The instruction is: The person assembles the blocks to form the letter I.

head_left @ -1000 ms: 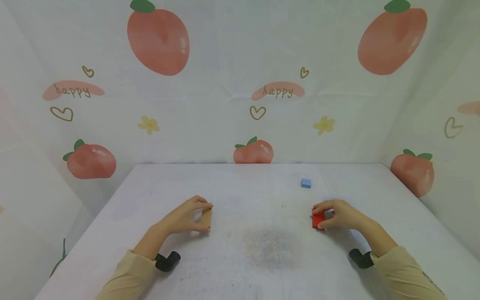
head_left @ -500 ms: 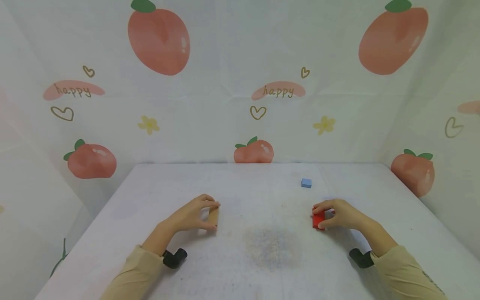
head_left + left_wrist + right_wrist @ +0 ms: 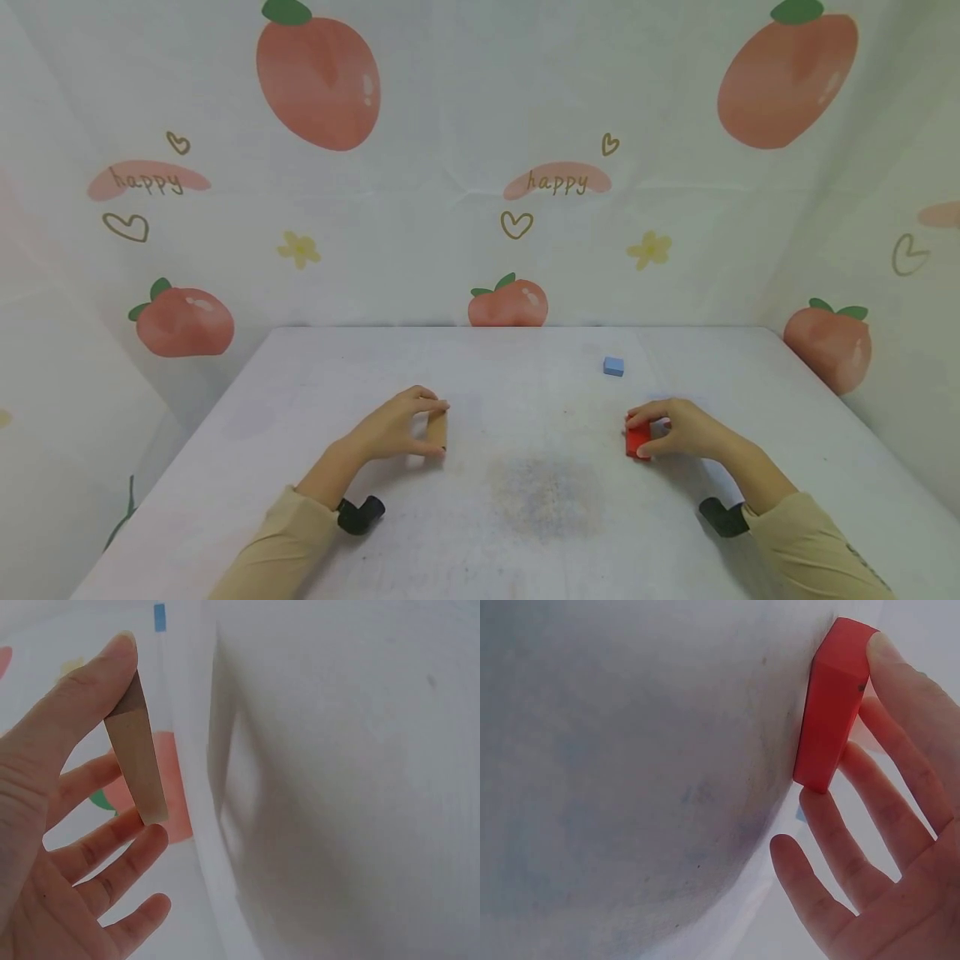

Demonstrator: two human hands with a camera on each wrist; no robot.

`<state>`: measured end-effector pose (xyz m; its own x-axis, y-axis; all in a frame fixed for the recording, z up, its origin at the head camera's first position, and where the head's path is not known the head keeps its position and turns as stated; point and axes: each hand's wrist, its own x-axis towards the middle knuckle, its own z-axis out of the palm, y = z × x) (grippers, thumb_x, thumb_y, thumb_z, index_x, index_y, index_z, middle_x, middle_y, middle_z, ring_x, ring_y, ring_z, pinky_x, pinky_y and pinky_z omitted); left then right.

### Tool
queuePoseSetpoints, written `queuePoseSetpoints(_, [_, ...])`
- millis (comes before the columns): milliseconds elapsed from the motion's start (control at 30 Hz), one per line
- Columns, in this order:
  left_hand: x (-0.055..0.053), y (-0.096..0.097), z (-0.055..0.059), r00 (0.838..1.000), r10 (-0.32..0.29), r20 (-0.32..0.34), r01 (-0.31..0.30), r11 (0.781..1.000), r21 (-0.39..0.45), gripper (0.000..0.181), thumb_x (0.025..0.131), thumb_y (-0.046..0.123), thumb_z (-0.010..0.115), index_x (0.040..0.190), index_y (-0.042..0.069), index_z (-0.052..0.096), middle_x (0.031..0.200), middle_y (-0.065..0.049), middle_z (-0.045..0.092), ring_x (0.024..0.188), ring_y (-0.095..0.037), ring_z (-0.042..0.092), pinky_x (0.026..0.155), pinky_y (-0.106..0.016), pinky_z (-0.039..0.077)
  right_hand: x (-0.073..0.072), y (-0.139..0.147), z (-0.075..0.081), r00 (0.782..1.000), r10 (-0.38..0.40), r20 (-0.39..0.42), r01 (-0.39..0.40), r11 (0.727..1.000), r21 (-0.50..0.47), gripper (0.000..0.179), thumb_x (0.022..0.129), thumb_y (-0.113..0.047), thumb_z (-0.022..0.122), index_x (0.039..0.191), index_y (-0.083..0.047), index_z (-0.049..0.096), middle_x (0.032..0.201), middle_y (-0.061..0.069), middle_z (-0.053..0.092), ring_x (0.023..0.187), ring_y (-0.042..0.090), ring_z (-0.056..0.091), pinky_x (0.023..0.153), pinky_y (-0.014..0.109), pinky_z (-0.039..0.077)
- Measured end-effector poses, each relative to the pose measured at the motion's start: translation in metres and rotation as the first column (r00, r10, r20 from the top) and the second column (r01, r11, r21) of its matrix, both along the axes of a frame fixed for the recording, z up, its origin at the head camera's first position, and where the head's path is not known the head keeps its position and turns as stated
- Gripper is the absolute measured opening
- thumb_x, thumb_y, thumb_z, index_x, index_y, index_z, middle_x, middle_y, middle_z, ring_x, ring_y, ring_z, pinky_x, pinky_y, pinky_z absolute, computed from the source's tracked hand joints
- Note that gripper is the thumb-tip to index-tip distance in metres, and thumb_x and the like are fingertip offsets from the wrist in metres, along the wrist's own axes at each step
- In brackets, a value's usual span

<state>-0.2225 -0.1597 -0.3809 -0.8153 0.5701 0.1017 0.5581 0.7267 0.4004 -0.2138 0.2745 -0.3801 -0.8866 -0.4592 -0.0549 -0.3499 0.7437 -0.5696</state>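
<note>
My left hand (image 3: 401, 427) pinches a tan wooden block (image 3: 437, 428) by its two ends, thumb at the near end and fingers at the far end. In the left wrist view the wooden block (image 3: 139, 761) is held up off the white table, and a shadow falls on the surface beside it. To the right, my right hand (image 3: 678, 429) grips a red block (image 3: 637, 437) the same way, end to end. The right wrist view has the red block (image 3: 832, 712) lying along the table surface, thumb on its near end and fingertips at the far end.
A small blue block (image 3: 613, 367) lies farther back on the white table (image 3: 510, 375), behind the right hand. A cloth backdrop with peach prints (image 3: 508, 302) hangs behind the table's far edge. Dark camera mounts (image 3: 362, 515) sit at both wrists.
My left hand has moved to the right and slightly away from me, carrying the wooden block. The right hand, the red block and the blue block have stayed in place.
</note>
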Motion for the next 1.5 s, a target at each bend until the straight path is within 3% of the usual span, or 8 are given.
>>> queuePoseSetpoints(433, [0.003, 0.017, -0.003, 0.997, 0.042, -0.059, -0.042, 0.999, -0.005, 0.062, 0.072, 0.04, 0.078, 0.124, 0.011, 0.061, 0.119, -0.008, 0.056, 0.109, -0.026, 0.056, 0.094, -0.044, 0.047, 0.0, 0.001, -0.001, 1.0, 0.01, -0.011, -0.01, 1.0, -0.001, 0.035, 0.072, -0.019, 0.078, 0.103, -0.005, 0.07, 0.117, 0.021, 0.064, 0.109, 0.041, 0.055, 0.087, 0.052, 0.049])
queuePoseSetpoints(733, [0.004, 0.023, -0.003, 0.994, 0.03, -0.101, -0.033, 0.999, -0.026, 0.062, 0.071, 0.039, 0.079, 0.123, 0.011, 0.062, 0.117, -0.009, 0.057, 0.107, -0.026, 0.057, 0.092, -0.044, 0.047, 0.0, 0.001, -0.002, 1.0, -0.004, 0.018, 0.004, 1.0, -0.006, 0.037, 0.073, -0.019, 0.078, 0.106, -0.004, 0.07, 0.118, 0.022, 0.062, 0.107, 0.037, 0.054, 0.087, 0.051, 0.05])
queuePoseSetpoints(1000, [0.006, 0.032, 0.001, 0.995, 0.049, -0.089, -0.052, 0.998, -0.03, 0.061, 0.07, 0.039, 0.079, 0.122, 0.011, 0.062, 0.117, -0.01, 0.058, 0.107, -0.027, 0.057, 0.091, -0.045, 0.047, 0.0, 0.0, -0.001, 1.0, 0.0, 0.004, 0.0, 1.0, 0.001, 0.036, 0.072, -0.02, 0.078, 0.104, -0.005, 0.07, 0.118, 0.021, 0.063, 0.108, 0.038, 0.055, 0.087, 0.051, 0.05])
queuePoseSetpoints(1167, [0.007, 0.039, 0.001, 0.993, 0.037, -0.109, -0.04, 0.999, -0.026, 0.06, 0.07, 0.039, 0.079, 0.12, 0.011, 0.063, 0.116, -0.009, 0.058, 0.105, -0.027, 0.058, 0.09, -0.044, 0.047, 0.0, 0.001, -0.001, 1.0, -0.005, 0.008, 0.005, 1.0, -0.001, 0.036, 0.072, -0.02, 0.078, 0.104, -0.005, 0.071, 0.118, 0.021, 0.063, 0.109, 0.039, 0.054, 0.088, 0.051, 0.049])
queuePoseSetpoints(1500, [0.007, 0.051, 0.001, 0.996, 0.011, -0.086, -0.014, 0.999, -0.034, 0.061, 0.07, 0.041, 0.079, 0.121, 0.011, 0.063, 0.117, -0.011, 0.058, 0.107, -0.028, 0.057, 0.092, -0.045, 0.047, 0.001, 0.0, 0.0, 1.0, -0.01, 0.013, 0.01, 1.0, -0.003, 0.036, 0.073, -0.019, 0.078, 0.104, -0.005, 0.07, 0.117, 0.021, 0.063, 0.108, 0.038, 0.054, 0.088, 0.051, 0.049])
